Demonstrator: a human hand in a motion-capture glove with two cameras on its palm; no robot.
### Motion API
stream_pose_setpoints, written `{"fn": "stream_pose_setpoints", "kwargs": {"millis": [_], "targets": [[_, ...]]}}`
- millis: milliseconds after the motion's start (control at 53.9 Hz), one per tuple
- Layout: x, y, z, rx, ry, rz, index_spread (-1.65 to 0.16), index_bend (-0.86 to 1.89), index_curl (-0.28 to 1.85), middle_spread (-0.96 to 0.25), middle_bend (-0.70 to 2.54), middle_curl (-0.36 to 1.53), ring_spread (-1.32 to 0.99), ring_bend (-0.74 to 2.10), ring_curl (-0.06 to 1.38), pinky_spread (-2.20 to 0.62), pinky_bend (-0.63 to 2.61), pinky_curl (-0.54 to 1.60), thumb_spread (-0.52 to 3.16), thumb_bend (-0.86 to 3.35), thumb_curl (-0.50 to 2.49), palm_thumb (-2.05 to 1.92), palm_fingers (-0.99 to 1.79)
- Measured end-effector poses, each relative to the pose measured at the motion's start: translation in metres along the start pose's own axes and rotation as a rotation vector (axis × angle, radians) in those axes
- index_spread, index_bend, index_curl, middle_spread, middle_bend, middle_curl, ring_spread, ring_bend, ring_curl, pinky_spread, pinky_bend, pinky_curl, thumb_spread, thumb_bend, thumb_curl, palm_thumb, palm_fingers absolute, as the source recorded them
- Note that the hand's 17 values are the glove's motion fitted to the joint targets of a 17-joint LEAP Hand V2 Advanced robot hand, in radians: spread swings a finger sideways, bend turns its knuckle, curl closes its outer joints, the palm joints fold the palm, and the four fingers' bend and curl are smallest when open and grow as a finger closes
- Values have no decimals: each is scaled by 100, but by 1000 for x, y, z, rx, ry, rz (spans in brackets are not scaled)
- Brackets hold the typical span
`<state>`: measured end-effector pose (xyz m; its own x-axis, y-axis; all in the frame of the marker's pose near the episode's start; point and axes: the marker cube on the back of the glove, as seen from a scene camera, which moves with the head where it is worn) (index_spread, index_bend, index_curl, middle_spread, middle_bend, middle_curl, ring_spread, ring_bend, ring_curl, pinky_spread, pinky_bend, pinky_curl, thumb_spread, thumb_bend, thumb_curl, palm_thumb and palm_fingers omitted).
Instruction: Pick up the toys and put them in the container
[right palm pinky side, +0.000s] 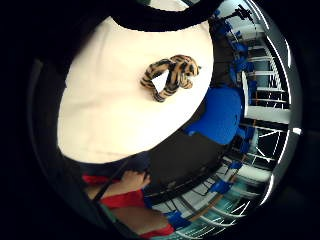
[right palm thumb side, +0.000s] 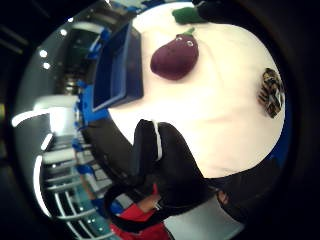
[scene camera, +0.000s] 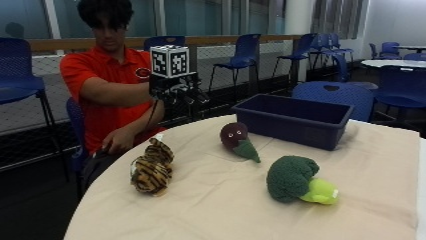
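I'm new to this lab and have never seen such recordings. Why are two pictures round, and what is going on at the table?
No robot here: a seated person wears a black glove on the right hand, raised above the table and holding nothing. The two round pictures come from small cameras on that palm, looking down; the ordinary picture is from a camera across the table. On the tablecloth lie a plush tiger, a plush eggplant and a plush broccoli. The blue container behind them looks empty.
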<state>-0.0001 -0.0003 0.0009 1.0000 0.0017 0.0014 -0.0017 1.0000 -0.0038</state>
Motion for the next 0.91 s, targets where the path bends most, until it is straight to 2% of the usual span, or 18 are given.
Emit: {"fn": "stream_pose_setpoints", "kwargs": {"millis": [130,315,575,909], "targets": [[1,1,2,-5,-13,-3,-24,25,12,-8,20,9,-2,13,1,3,47,15,82,-4,4,-5,0],[12,-5,7,-5,-26,2,-31,25,19,-11,21,17,-3,16,2,3,50,20,109,-5,8,-6,-3],[47,-28,18,1,44,53,-33,22,26,-12,19,23,-4,16,5,4,51,24,117,-6,12,-8,-6],[144,-69,35,7,90,221,-36,18,30,-10,15,24,-2,15,7,12,79,34,107,-9,14,-13,-7]]}}
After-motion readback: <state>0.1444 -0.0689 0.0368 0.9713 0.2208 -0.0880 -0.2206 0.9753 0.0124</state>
